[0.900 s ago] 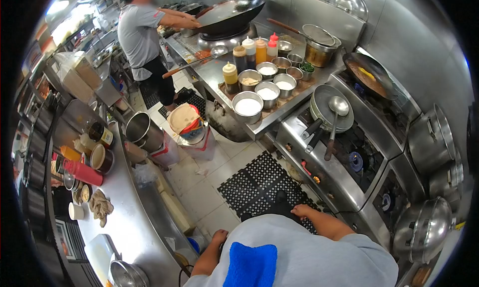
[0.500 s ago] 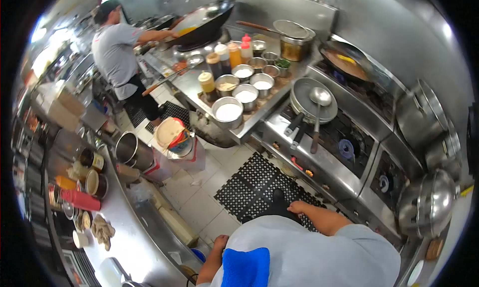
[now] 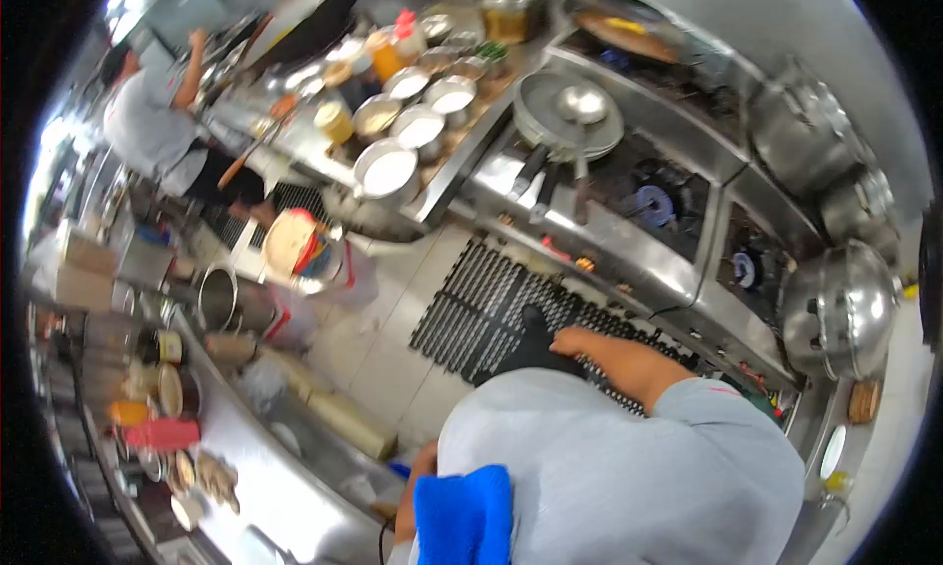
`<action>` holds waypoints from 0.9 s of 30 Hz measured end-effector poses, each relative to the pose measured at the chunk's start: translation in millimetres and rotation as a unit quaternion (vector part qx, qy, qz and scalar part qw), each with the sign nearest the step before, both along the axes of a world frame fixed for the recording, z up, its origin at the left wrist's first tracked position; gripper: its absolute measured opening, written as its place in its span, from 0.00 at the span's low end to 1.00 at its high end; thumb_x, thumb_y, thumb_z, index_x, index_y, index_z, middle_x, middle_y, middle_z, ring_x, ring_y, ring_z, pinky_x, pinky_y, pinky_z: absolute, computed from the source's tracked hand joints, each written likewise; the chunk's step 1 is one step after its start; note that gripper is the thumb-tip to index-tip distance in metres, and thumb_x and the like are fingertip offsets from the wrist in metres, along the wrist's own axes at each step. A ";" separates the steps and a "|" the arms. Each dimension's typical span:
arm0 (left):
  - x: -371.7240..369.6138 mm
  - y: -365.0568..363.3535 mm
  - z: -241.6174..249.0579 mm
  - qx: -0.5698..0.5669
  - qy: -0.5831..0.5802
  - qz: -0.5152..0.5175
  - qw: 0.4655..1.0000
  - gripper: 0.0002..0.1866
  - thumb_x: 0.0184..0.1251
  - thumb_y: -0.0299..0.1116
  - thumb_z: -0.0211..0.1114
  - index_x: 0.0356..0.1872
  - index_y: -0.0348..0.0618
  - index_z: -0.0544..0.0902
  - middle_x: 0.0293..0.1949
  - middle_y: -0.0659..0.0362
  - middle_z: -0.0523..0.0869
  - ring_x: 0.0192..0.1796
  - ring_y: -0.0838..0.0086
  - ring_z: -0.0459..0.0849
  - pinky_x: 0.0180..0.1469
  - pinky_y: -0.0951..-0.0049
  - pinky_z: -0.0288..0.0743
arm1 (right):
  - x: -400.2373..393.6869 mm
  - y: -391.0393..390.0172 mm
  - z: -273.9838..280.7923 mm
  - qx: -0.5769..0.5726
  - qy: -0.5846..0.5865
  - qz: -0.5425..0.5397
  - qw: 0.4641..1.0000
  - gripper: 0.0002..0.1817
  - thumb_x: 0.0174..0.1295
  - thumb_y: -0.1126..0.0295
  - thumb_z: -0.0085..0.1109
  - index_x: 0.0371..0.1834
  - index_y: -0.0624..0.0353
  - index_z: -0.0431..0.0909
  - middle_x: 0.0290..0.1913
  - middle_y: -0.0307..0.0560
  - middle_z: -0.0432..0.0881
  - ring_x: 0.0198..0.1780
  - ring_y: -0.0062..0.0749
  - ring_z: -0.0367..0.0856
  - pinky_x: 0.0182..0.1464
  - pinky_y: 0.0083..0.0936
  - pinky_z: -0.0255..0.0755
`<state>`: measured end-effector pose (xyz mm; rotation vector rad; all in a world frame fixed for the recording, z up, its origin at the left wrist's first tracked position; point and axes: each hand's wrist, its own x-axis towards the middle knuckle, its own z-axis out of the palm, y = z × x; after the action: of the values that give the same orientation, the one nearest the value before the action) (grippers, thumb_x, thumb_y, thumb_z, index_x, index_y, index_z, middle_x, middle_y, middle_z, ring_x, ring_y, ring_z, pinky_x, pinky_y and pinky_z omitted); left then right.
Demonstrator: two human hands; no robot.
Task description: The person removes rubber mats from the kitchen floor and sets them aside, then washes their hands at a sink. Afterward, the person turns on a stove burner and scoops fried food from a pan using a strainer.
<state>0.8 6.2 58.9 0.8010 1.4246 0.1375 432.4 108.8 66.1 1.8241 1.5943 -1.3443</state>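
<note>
My right hand point(image 3: 568, 342) hangs low in front of my body, above the black perforated floor mat point(image 3: 471, 305). Its fingers look loosely curled, and no object shows in them. My left hand point(image 3: 424, 459) is down at my side by the metal counter, mostly hidden behind my body, so its fingers cannot be made out. A blue cloth point(image 3: 462, 516) lies over my grey shirt near it. To the front right, a pan point(image 3: 545, 108) with a ladle point(image 3: 582, 108) resting in it sits on the stove point(image 3: 629, 255).
Several metal bowls of ingredients point(image 3: 386, 168) and squeeze bottles stand on the counter ahead. A co-worker point(image 3: 147, 128) is by a large wok point(image 3: 314, 25). A tub point(image 3: 292, 241) and a tall pot point(image 3: 221, 295) stand left. A steel counter point(image 3: 285, 477) runs along my left.
My view has swung, so the stove and bowls sit farther left and higher. Both hands stay low. The co-worker's arm is now raised, where before it reached forward to the wok.
</note>
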 end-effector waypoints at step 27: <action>81.3 80.8 57.3 0.027 -0.232 -0.091 0.968 0.31 0.64 0.54 0.48 0.59 0.39 0.66 0.61 0.55 0.67 0.62 0.70 0.64 0.63 0.74 0.54 | -12.1 6.7 33.9 0.016 -0.037 0.039 0.998 0.21 0.60 0.54 0.44 0.42 0.60 0.76 0.40 0.52 0.80 0.40 0.42 0.79 0.46 0.35 0.70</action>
<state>82.0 87.0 116.2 0.8746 0.9048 0.2081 420.3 115.5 99.9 1.7882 1.6405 -1.2101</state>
